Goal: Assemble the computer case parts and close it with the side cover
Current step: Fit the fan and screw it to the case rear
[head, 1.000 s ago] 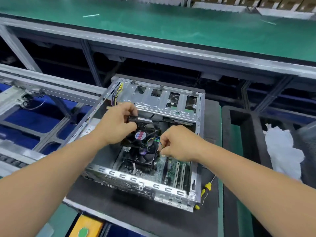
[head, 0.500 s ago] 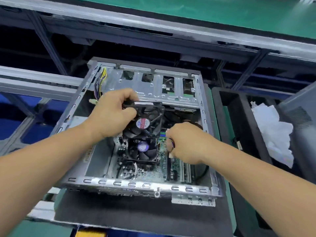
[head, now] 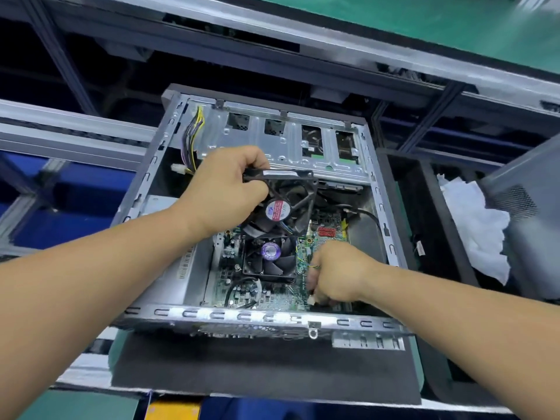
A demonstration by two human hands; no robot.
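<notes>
An open silver computer case (head: 260, 318) lies on its side on a black foam mat, showing its green motherboard (head: 272, 298). My left hand (head: 224, 192) grips a black case fan (head: 288, 201) with a red and white label by its upper left corner, held tilted above the board. Below it sits the CPU cooler fan (head: 271, 259) with a purple label. My right hand (head: 336, 274) pinches a small white connector (head: 312, 300) on thin wires down at the board's near right edge.
A grey panel (head: 527, 189), perhaps the side cover, leans at the right beside a crumpled white cloth (head: 475, 231) in a black foam tray. A bundle of yellow and black power cables (head: 192, 134) hangs in the case's far left corner. The green conveyor (head: 424, 19) runs behind.
My right hand has moved down toward the near edge of the board with the connector. My left hand still holds the fan. The camera has come closer over the case.
</notes>
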